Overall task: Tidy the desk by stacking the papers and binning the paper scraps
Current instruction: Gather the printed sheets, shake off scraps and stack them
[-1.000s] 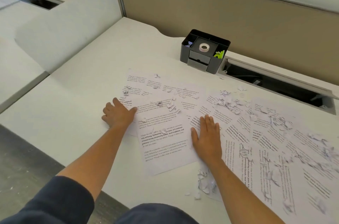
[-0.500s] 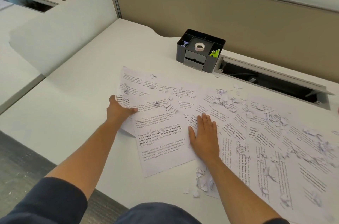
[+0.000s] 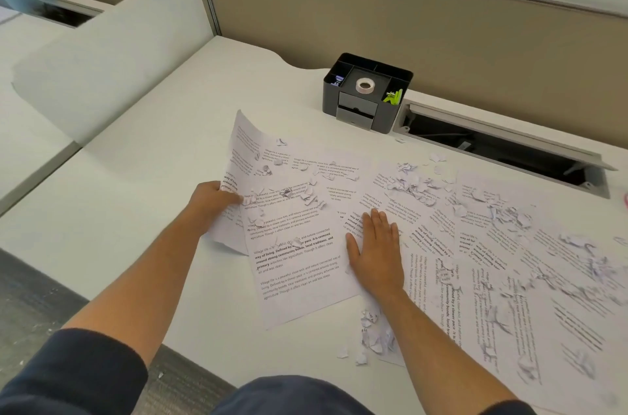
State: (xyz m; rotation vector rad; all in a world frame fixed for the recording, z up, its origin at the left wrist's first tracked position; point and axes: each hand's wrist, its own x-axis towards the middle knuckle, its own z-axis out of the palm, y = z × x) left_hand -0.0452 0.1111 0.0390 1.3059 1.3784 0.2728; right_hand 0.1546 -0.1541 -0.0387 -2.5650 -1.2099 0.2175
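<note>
1. Biggest risk: lifting the sheet [image 3: 253,176] in the left hand [image 3: 212,202] with scraps still on it. Tilted as it is, with its left edge raised off the table [image 3: 129,183], likely to tip the loose bits sideways onto the neighbouring pages or off the near edge to the floor, so more to gather later.
2. Next risk: creasing or tearing. Pinched at one edge only, between thumb and curled fingers, and already bowed upward; a quick pull against the overlapping pages could fold or rip it.
3. Smaller risk: dragging the layer below. Right hand [image 3: 375,258] flat and spread, fingers straight and close together, pressing down on the overlapping papers [image 3: 492,278]; a lighter press could let the whole fan slide along with the lifted sheet.
4. Smallest risk: the little heap of scraps [image 3: 373,336] near the table's front edge, just under the right wrist, easily swept off by the forearm.
5. Look of the papers: white printed pages with short blocks of text, some lines bold, fanned and overlapping from the middle of the table out to the right, none squared into a pile yet.
6. Look of the scraps: small torn, crumpled white pieces, scattered thickly over the pages, densest toward the far right, a few loose ones beside the dark desk organiser [image 3: 367,91].
</note>
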